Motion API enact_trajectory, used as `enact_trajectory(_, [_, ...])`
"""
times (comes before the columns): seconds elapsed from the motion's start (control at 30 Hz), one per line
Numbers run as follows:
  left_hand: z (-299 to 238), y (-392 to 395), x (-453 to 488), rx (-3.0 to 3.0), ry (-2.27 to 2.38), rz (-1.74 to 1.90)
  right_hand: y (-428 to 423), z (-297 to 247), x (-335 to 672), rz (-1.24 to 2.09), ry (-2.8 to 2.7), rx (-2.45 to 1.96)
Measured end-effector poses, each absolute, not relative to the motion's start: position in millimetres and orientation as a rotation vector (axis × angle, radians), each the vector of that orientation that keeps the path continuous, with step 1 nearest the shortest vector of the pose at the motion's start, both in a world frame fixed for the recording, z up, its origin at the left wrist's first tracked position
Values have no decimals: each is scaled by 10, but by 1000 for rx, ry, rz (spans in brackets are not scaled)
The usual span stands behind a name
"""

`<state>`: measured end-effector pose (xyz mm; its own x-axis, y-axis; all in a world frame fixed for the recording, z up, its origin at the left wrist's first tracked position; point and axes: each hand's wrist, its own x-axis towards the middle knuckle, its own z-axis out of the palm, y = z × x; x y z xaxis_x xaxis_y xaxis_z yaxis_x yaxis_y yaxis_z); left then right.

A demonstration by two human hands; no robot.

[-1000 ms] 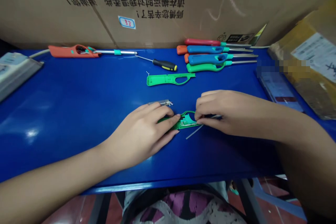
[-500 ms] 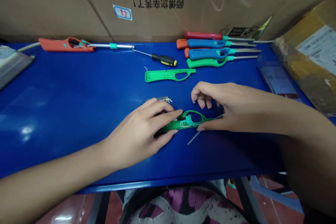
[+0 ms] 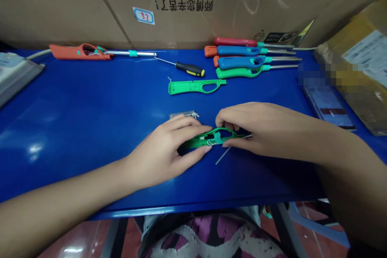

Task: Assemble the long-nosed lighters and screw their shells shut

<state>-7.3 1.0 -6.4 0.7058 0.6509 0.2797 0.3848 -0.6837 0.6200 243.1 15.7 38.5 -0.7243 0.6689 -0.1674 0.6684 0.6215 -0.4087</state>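
Observation:
My left hand (image 3: 163,149) grips the handle of an opened green lighter casing (image 3: 194,142), fingers on its far edge and thumb on the near one. Inside the casing show a teal trigger (image 3: 217,138) and thin white wires. At its narrow front end my right hand (image 3: 256,129) is closed, thumb near, curled fingers on the far side; part of that end is hidden. A thin clear tube (image 3: 223,156) sticks out below the right thumb. Just beyond my left fingers lies a small see-through cylinder (image 3: 183,114) with a metal tip. The other green casing half (image 3: 184,87) lies farther back.
A black and yellow screwdriver (image 3: 190,69) lies behind the casing half. An orange lighter (image 3: 80,52) is at back left, several long lighters (image 3: 240,62) at back right. Cardboard boxes (image 3: 181,24) line the back and right side (image 3: 356,84). A phone-like slab (image 3: 331,107) sits at right.
My right hand has lowered, and its fingers have closed in from above onto the casing's front end. My left thumb has shifted slightly right along the near edge. The view has tilted a little.

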Motion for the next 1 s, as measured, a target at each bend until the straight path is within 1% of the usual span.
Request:
enact_trajectory(0.13, [-92, 38, -65, 2357, 758, 701, 152, 343, 2414, 626, -2888, -1099])
enact_trajectory(0.33, [-83, 51, -71, 2333, 766, 684, 162, 343, 2418, 642, -2915, -1107])
enact_trajectory(0.53, [-56, 46, -55, 2319, 795, 705, 152, 332, 2379, 549, -2907, -1081])
enact_trajectory(0.73, [-75, 48, -65, 2273, 813, 698, 191, 343, 2372, 580, -2860, -1076])
enact_trajectory(0.9, [-113, 68, -77, 2379, 856, 674, 211, 298, 2328, 473, -2848, -1072])
enact_trajectory(1.0, [-100, 77, -90, 2465, 870, 658, 227, 293, 2340, 466, -2824, -1090])
